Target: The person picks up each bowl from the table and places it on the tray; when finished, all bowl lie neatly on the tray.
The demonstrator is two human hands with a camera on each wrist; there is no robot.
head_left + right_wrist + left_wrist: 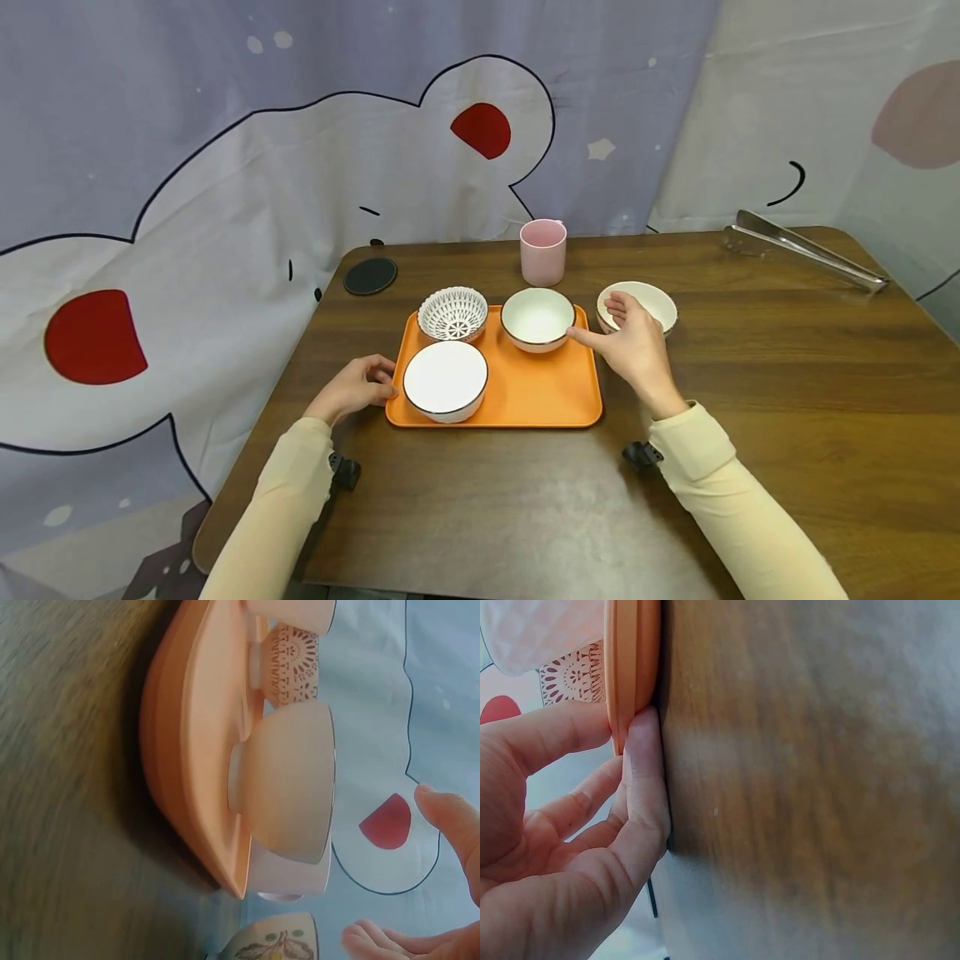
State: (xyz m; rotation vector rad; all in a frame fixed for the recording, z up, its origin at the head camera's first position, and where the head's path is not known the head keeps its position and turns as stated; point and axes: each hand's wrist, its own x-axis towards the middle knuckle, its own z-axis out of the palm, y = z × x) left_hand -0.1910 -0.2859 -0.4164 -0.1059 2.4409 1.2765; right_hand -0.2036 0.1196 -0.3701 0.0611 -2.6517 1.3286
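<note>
An orange tray (540, 392) lies on the table, its left edge pinched between the thumb and a finger of my left hand (354, 390). On the tray stand a white bowl (446, 379) at front left, a white openwork basket (453, 315) behind it, and a pale green bowl (536, 321) at the back right. My right hand (636, 348) hovers at the tray's right side with thumb and fingers spread, holding nothing. Its thumb appears near the green bowl's rim in the head view, but the right wrist view shows them apart. A patterned bowl (277, 941) stands off the tray, partly behind that hand.
Behind the tray is a pink mug (543, 254). A dark round coaster (371, 276) lies at the table's back left. Metal tongs (806, 250) rest at the back right. A printed curtain (225, 183) hangs along the table's rear edge.
</note>
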